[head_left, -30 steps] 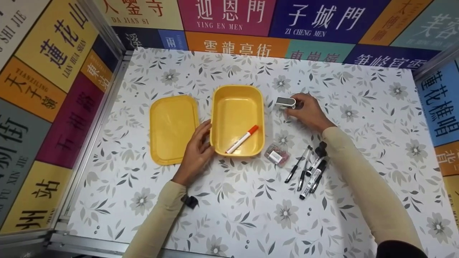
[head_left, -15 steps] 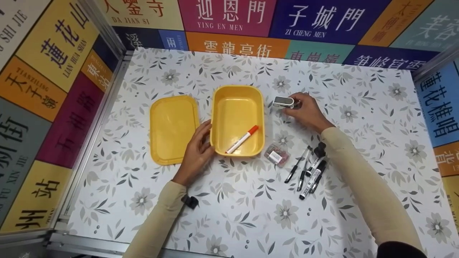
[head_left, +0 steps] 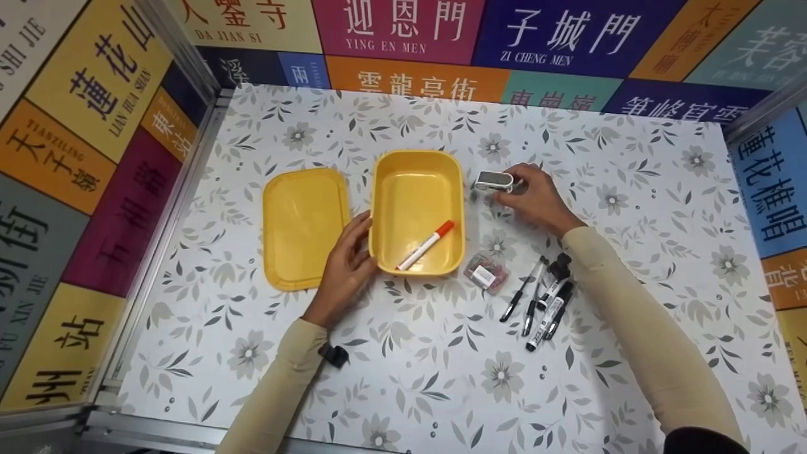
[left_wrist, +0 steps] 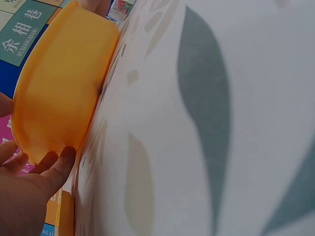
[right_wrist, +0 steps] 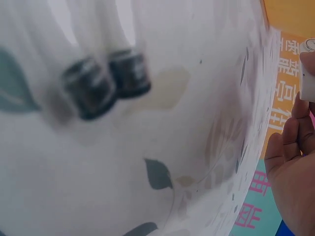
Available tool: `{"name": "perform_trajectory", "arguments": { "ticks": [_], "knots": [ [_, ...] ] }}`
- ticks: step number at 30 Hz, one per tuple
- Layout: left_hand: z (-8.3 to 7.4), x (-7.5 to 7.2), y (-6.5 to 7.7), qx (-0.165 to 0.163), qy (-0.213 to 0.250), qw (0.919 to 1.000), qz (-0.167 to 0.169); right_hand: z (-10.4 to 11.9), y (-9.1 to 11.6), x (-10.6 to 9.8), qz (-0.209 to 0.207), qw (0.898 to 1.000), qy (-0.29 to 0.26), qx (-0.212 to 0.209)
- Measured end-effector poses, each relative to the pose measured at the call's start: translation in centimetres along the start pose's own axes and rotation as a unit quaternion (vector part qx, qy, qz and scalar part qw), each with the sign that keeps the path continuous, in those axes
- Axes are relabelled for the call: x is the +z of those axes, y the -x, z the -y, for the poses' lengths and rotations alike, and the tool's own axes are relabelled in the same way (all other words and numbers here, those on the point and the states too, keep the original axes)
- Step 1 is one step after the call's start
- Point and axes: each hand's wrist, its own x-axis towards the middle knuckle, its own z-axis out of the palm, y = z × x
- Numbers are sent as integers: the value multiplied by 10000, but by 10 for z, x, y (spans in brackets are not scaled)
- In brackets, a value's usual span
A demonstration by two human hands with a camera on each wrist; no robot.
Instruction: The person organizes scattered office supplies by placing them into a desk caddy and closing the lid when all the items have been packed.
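The person's left hand (head_left: 340, 268) rested its fingers, loosely extended, against the left side of the yellow box (head_left: 413, 198), without closing round it. The right hand (head_left: 539, 198) pinched a small grey-and-white object (head_left: 495, 181) between thumb and fingers, just to the right of the box's far half; I could not tell whether that object touched the table (head_left: 403, 366). The box stood upright, and a red-capped marker (head_left: 424, 246) lay slantwise in its near part, cap toward the right and far. Just left of the box lay a yellow lid (head_left: 304, 227), flat on the table. Near the box's right near corner sat a small clear case (head_left: 485, 272) with a white label and reddish contents. Farther right and nearer, several pens and markers (head_left: 547, 325) lay bunched together, beside the right sleeve (head_left: 637, 321). Panels with large lettering (head_left: 403, 25) stood beyond the table's far edge.
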Motion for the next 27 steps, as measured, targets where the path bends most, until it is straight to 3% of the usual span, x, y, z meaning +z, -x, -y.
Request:
{"name": "perform_trajectory", "arguments": {
  "ticks": [8,27],
  "knots": [
    [-1,0,0,61,125,9999,31,4,0,5,55,9999,86,-108],
    [1,0,0,-54,36,10000,-4,29,5,19,-96,9970,-349,-687]
  ]
}}
